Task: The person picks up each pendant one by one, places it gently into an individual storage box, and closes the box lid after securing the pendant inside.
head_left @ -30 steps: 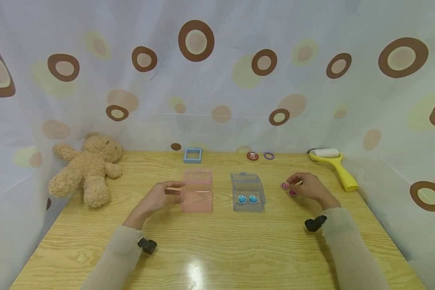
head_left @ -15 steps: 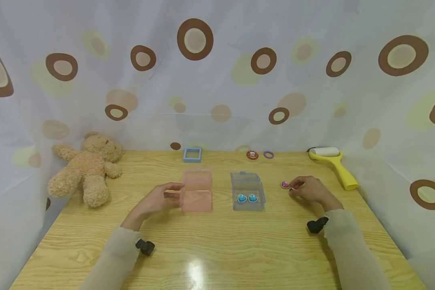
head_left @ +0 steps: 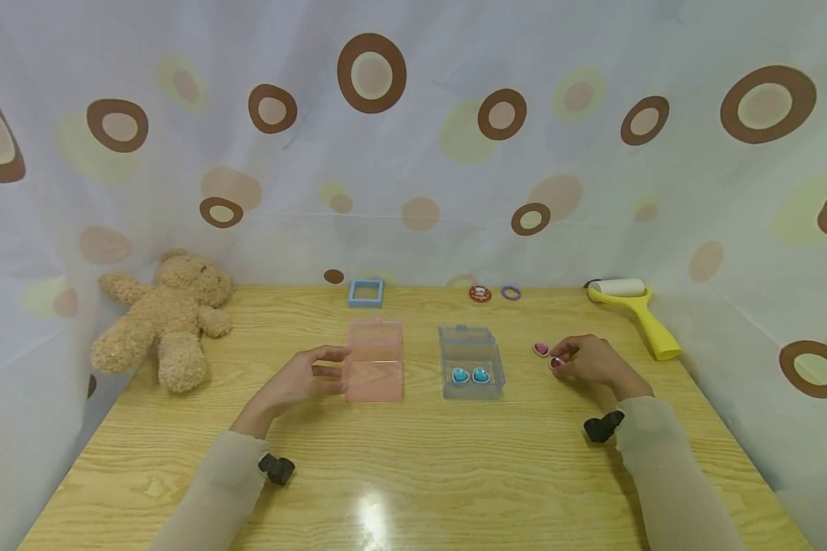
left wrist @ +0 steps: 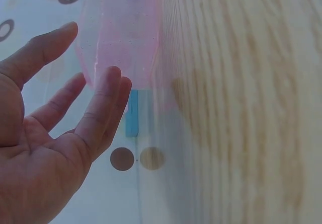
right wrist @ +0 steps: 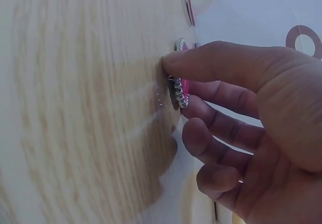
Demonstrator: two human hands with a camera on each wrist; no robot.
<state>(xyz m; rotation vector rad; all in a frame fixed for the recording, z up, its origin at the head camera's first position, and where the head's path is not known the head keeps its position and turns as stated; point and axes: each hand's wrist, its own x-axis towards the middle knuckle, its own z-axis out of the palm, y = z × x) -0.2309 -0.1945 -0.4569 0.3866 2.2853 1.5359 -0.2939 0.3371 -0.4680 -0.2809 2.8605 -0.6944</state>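
Observation:
My right hand [head_left: 590,363] pinches a deep-pink gem [head_left: 556,362] with a silvery beaded rim between thumb and fingers, at the table surface. In the right wrist view this gem [right wrist: 182,90] stands tilted on edge. A second pink gem [head_left: 540,349] lies just beyond the fingertips. At the left, my left hand [head_left: 303,379] has loosely spread fingers beside a clear pink box [head_left: 374,383] with its lid raised; whether they touch it I cannot tell. To the box's right, a clear grey-blue box [head_left: 473,392], also with its lid up, holds two blue gems [head_left: 470,376].
Along the back lie a blue square frame [head_left: 366,293], a red round badge [head_left: 480,294] and a purple ring [head_left: 511,292]. A teddy bear [head_left: 161,321] occupies the left back corner. At right lies a lint roller [head_left: 637,306] with a yellow handle.
My right hand has drawn back slightly to the right and now pinches the nearer pink gem, which is lifted or tilted at the fingertips. My left hand has hardly moved.

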